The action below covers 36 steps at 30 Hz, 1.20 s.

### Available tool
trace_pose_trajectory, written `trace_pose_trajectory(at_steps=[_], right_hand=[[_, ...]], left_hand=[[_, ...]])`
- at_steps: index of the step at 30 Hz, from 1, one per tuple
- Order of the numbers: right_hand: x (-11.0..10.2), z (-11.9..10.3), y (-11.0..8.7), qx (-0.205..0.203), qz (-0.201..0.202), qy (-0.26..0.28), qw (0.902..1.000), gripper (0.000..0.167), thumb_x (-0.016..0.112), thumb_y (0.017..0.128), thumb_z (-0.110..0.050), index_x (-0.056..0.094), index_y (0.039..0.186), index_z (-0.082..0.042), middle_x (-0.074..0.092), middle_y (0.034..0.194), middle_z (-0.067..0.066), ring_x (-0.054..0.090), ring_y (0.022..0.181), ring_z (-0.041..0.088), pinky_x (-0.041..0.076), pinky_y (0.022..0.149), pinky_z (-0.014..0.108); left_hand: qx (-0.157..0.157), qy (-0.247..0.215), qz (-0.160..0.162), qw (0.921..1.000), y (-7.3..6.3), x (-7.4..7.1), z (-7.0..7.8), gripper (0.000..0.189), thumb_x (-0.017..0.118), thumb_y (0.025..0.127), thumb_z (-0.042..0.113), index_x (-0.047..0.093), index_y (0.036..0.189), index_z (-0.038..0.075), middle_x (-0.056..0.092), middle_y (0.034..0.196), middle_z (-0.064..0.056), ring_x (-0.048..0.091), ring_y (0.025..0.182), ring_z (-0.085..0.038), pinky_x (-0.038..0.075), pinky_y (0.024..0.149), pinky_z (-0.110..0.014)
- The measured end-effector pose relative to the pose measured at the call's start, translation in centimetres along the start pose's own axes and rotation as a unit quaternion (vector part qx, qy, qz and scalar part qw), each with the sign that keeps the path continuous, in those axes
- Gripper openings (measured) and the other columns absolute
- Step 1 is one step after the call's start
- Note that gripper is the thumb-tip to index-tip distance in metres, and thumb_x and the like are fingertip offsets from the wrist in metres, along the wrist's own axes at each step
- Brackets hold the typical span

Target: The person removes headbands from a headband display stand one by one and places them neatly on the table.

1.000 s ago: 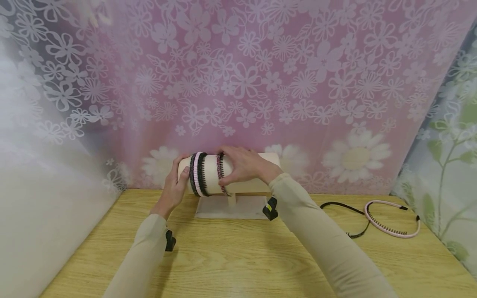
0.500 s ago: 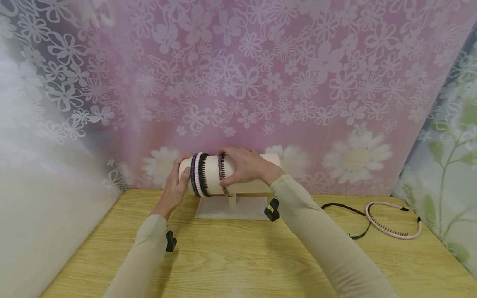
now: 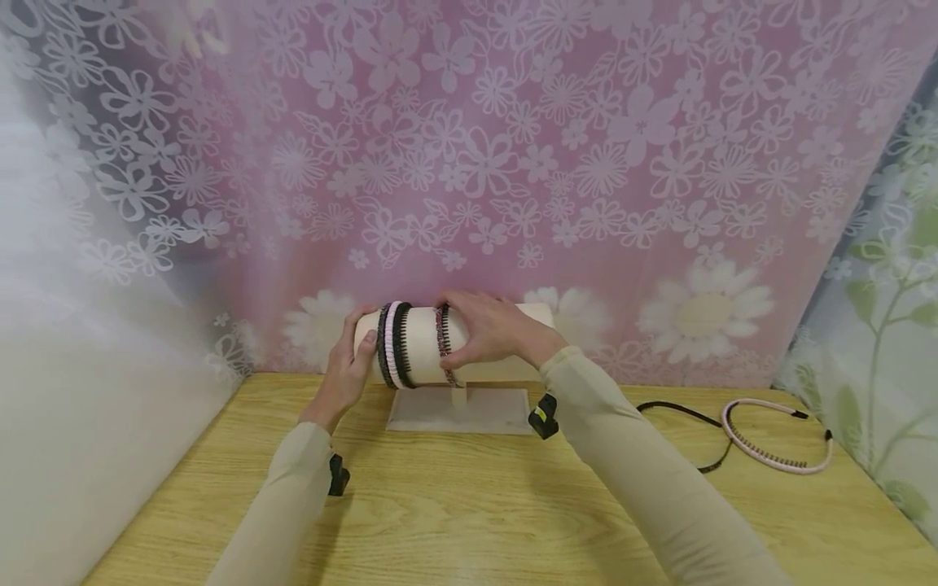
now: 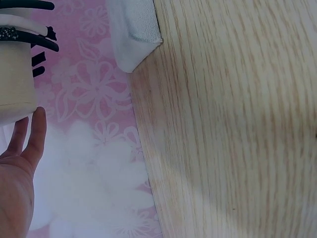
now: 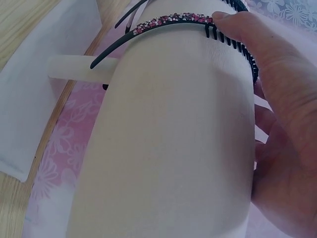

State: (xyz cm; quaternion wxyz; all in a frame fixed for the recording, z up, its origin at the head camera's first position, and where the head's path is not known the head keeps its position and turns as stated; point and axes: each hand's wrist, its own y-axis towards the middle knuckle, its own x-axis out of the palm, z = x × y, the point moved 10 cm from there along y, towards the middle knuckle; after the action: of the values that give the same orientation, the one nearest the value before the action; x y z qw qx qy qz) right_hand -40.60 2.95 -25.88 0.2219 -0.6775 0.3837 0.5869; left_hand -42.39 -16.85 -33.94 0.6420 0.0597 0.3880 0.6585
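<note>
A cream cylindrical headband stand (image 3: 422, 342) lies level on a short post over a white base (image 3: 498, 409). My left hand (image 3: 346, 370) grips its left end, thumb in front and fingertips at the end face in the left wrist view. Close by, a dark sparkly headband, a light pink headband (image 3: 392, 346) and a black toothed headband (image 3: 402, 346) sit together round the roll. My right hand (image 3: 494, 330) reaches over the roll from the right and holds a headband set with pink and silver stones (image 5: 171, 19); its thumb presses the stones while the other fingers are partly hidden behind the roll.
On the wooden table (image 3: 454, 505) at the right lie a black headband (image 3: 677, 408) and a pink toothed headband (image 3: 762, 454), overlapping, the black one partly hidden by my right sleeve. A pink floral curtain (image 3: 513, 163) hangs right behind the stand.
My right hand has slid the stone-set headband slightly to the right along the roll, widening its gap from the black one. The left hand stays at the roll's end.
</note>
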Motion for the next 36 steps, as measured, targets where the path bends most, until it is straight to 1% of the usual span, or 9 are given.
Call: trace_pose_trajectory(at_steps=[4,8,14,21,24,29,36], right_hand=[[0.0,0.2,-0.3,0.002,0.000,-0.005,1.0000,0.085,0.083,0.077,-0.052,0.045,0.147,-0.025,0.056,0.146,-0.001,0.054,0.128,0.022,0.043,0.107,0.050],[-0.1,0.3,-0.5,0.003,0.002,-0.009,1.0000,0.085,0.083,0.077,-0.052,0.044,0.148,-0.025,0.056,0.146,-0.001,0.054,0.128,0.023,0.040,0.109,0.050],[-0.2,0.6,-0.8,0.007,0.007,-0.009,0.9999,0.086,0.084,0.076,-0.054,0.044,0.148,-0.027,0.057,0.145,-0.001,0.054,0.125,0.024,0.039,0.110,0.051],[-0.4,1.0,-1.2,0.002,0.013,-0.014,0.9998,0.087,0.083,0.076,-0.054,0.045,0.148,-0.025,0.055,0.149,0.001,0.052,0.132,0.027,0.035,0.114,0.055],[-0.5,1.1,-1.3,-0.005,0.019,-0.019,0.9996,0.087,0.083,0.076,-0.054,0.045,0.148,-0.023,0.056,0.149,0.001,0.053,0.131,0.027,0.036,0.114,0.055],[-0.6,1.5,-1.6,-0.002,0.017,-0.023,0.9996,0.085,0.083,0.076,-0.054,0.046,0.146,-0.024,0.056,0.147,0.001,0.054,0.130,0.026,0.037,0.113,0.054],[-0.7,2.0,-2.1,0.006,0.016,-0.021,0.9996,0.086,0.084,0.075,-0.054,0.046,0.146,-0.024,0.056,0.147,0.001,0.054,0.130,0.027,0.043,0.106,0.055]], left_hand=[[0.001,-0.002,0.003,1.0000,0.0,0.1,-0.2,0.045,0.040,0.110,0.033,0.035,0.155,0.031,0.054,0.148,-0.013,0.061,0.118,-0.032,0.047,0.097,-0.055],[0.004,-0.006,0.007,0.9999,0.0,0.0,-0.2,0.045,0.040,0.110,0.033,0.036,0.155,0.029,0.054,0.148,-0.013,0.061,0.119,-0.033,0.047,0.098,-0.056],[0.001,-0.011,0.007,0.9999,0.1,0.0,-0.4,0.043,0.040,0.110,0.035,0.037,0.153,0.033,0.054,0.147,-0.012,0.061,0.120,-0.033,0.047,0.098,-0.055],[-0.008,-0.005,0.002,1.0000,0.1,0.0,-0.6,0.043,0.039,0.110,0.037,0.036,0.153,0.036,0.052,0.149,-0.011,0.059,0.121,-0.033,0.047,0.099,-0.056],[-0.010,-0.005,0.001,0.9999,0.1,0.0,-0.5,0.044,0.039,0.110,0.038,0.036,0.154,0.035,0.052,0.150,-0.011,0.059,0.122,-0.034,0.046,0.099,-0.056],[-0.010,-0.005,0.003,0.9999,0.1,0.0,-0.4,0.043,0.039,0.110,0.038,0.036,0.153,0.036,0.053,0.149,-0.011,0.059,0.122,-0.033,0.047,0.099,-0.055],[-0.009,0.000,0.004,1.0000,0.1,0.0,-0.6,0.043,0.039,0.110,0.038,0.036,0.153,0.036,0.052,0.149,-0.011,0.059,0.121,-0.033,0.047,0.098,-0.055]])
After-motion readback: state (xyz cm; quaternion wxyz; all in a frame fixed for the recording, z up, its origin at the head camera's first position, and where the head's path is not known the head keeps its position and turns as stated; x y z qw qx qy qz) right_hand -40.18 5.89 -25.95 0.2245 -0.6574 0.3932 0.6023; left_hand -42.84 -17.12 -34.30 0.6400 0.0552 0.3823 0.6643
